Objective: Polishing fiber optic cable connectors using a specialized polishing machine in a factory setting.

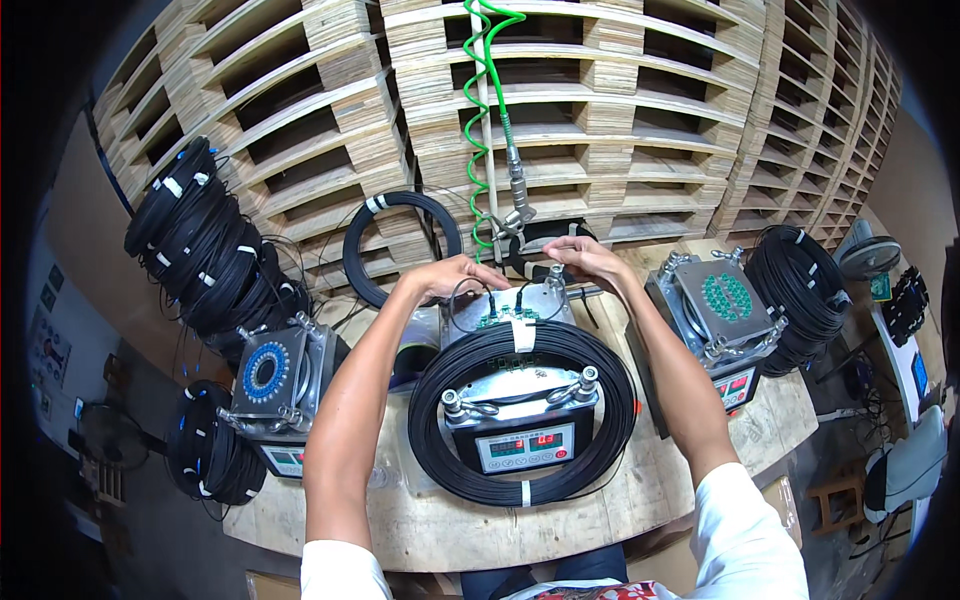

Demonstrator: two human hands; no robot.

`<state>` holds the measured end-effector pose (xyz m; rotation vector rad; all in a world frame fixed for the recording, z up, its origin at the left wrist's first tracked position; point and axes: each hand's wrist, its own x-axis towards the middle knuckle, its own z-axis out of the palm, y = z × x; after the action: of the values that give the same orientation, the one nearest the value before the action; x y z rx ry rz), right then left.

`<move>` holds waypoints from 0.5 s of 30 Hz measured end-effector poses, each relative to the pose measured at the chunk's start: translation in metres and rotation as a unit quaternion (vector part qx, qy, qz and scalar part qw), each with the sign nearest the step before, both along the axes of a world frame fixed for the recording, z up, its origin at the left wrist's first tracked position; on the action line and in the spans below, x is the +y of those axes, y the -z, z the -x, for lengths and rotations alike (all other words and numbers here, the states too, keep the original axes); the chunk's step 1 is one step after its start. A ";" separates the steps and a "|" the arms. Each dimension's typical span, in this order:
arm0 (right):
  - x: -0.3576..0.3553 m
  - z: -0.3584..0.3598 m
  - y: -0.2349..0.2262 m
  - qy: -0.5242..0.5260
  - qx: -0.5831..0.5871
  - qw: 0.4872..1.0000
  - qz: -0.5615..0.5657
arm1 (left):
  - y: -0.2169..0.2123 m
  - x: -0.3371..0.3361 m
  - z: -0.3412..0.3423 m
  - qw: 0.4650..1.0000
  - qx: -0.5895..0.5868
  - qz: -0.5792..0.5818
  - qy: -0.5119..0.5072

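A clamp fixture with a metal top plate (520, 378) and a front control panel (525, 448) stands before me on the bench. Around it lies a large coil of black cable (425, 425) bound with white tape. Two cable ends with black connectors (519, 302) reach the green pieces at its rear. My left hand (452, 277) is at the rear left corner, fingers stretched inward; the clamp there is hidden. My right hand (588, 258) is beside the rear right clamp knob (556, 272), fingers extended, nothing visible in them. The front clamp knobs (589, 376) stand upright.
Similar fixtures stand at left (268, 385) and right (715, 305) on the wooden bench (660, 490). Black cable coils are stacked at left (205, 245) and right (800, 290). A green spiral air hose with a metal air gun (517, 190) hangs before wooden pallets (640, 110).
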<state>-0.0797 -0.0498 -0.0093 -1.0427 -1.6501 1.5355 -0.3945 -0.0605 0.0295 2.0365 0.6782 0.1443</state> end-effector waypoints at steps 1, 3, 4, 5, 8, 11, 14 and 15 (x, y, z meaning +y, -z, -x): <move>0.004 0.003 0.000 0.023 -0.073 0.997 -0.005 | 0.001 0.000 -0.002 1.000 -0.003 -0.004 -0.010; 0.013 -0.003 0.000 0.036 -0.180 0.982 -0.033 | 0.000 -0.003 -0.007 1.000 -0.011 -0.018 -0.013; 0.017 -0.012 -0.001 0.027 -0.215 0.975 -0.057 | 0.000 -0.002 -0.011 1.000 -0.014 -0.024 -0.014; -0.002 0.009 -0.015 0.018 -0.120 0.991 0.050 | 0.001 -0.008 0.007 0.999 -0.013 -0.009 -0.038; -0.023 -0.005 -0.020 -0.071 0.048 0.995 0.044 | 0.002 -0.005 0.007 0.998 -0.012 0.031 -0.049; -0.020 0.000 -0.014 -0.074 0.066 0.994 0.044 | 0.007 0.001 0.006 0.997 -0.008 0.057 -0.051; -0.012 -0.002 -0.008 -0.055 0.005 0.998 0.014 | 0.011 0.001 0.000 0.997 -0.019 0.035 -0.061; -0.010 0.000 -0.010 -0.064 -0.024 0.998 0.018 | 0.012 0.002 0.002 0.997 -0.008 0.035 -0.070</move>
<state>-0.0795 -0.0600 0.0008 -1.0162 -1.7579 1.6394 -0.3964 -0.0587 0.0175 1.9185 0.8048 0.2157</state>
